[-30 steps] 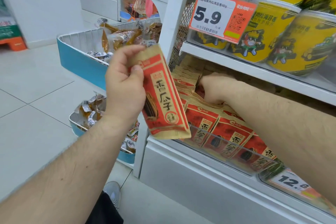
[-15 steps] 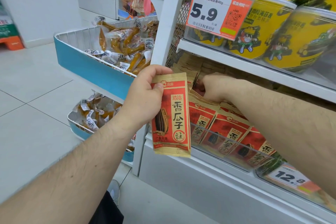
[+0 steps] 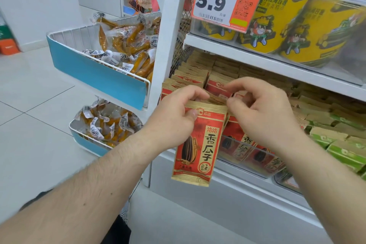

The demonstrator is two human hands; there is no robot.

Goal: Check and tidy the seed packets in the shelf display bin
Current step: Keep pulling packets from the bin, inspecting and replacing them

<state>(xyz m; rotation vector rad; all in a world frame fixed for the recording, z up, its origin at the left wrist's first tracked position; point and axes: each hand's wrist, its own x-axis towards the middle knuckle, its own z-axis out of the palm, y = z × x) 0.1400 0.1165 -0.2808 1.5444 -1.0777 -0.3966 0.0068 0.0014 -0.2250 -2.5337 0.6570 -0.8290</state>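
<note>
A red and gold seed packet (image 3: 199,144) hangs upright in front of the shelf bin, pinched at its top left corner by my left hand (image 3: 174,119). My right hand (image 3: 261,113) pinches the packet's top right edge with thumb and forefinger. Behind them, rows of matching red seed packets (image 3: 200,79) stand in the clear-fronted display bin (image 3: 247,156). Both hands hide the front packets' tops.
Green packets (image 3: 340,144) fill the bin's right part. Yellow tubs (image 3: 277,18) and a 5.9 price tag (image 3: 223,2) sit on the shelf above. To the left, two blue wire baskets (image 3: 95,73) hold wrapped snacks. Tiled floor lies beyond.
My left hand has lowered the packet and turned it upright in front of the bin. My right hand has come out of the packet rows and taken the packet's top edge.
</note>
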